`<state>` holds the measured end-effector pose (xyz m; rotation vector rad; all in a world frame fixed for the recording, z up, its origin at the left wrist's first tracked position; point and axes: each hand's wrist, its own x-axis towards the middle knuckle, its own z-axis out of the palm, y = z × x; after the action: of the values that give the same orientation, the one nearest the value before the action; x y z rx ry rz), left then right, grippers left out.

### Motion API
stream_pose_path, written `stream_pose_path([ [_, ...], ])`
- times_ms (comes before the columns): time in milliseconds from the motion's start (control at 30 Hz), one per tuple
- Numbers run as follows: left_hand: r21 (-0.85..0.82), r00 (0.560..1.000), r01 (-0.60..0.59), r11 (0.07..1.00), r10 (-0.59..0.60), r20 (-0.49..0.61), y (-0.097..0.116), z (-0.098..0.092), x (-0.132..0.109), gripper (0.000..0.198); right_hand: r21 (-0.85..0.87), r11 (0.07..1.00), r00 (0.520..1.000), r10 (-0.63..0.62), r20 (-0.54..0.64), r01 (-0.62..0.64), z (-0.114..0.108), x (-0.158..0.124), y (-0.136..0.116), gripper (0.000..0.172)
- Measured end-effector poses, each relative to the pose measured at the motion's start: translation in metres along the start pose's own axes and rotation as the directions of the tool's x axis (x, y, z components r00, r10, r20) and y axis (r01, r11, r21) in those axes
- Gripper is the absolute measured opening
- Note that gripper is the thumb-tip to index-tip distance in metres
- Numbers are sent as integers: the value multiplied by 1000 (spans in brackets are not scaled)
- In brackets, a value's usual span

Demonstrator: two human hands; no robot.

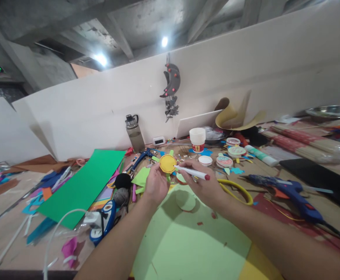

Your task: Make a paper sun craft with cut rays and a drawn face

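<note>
- Left hand (pixel 157 184): grip closed around the yellow disc (pixel 167 163), at the middle of the frame.
- Right hand (pixel 203 186): grip clamped on the pen (pixel 192 172), just right of centre; its tip is at the disc's right part, touching or not I cannot tell.
- Paper (pixel 187 245), pale green: lower centre, on the counter (pixel 6 229).
- Green sheet (pixel 85 186): left of centre.
- Glue gun (pixel 294 192): lower right.

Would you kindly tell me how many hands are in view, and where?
2: the left hand, holding the yellow disc, and the right hand, holding the pen beside it.
</note>
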<state>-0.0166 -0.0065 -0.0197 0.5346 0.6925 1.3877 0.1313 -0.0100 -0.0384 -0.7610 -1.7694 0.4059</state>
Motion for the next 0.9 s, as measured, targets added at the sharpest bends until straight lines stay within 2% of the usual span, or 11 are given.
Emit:
stream_pose_path([
  [233,11,997,-7,1000,7,77,-8,-3,1,31,-32,998,998,-52,40,53,0,3,-5,9],
  [333,0,998,-1,1000,1,63,-10,-1,-1,30,-46,995,996,-82,27,83,2,2,-3,8],
  [500,-41,1000,23,999,-23,1,-8,1,-3,29,-31,998,998,-55,-34,54,0,-1,0,15],
  [900,-19,998,26,999,-25,64,-13,-6,0,25,-32,999,999,12,-48,-13,1,1,-2,13],
])
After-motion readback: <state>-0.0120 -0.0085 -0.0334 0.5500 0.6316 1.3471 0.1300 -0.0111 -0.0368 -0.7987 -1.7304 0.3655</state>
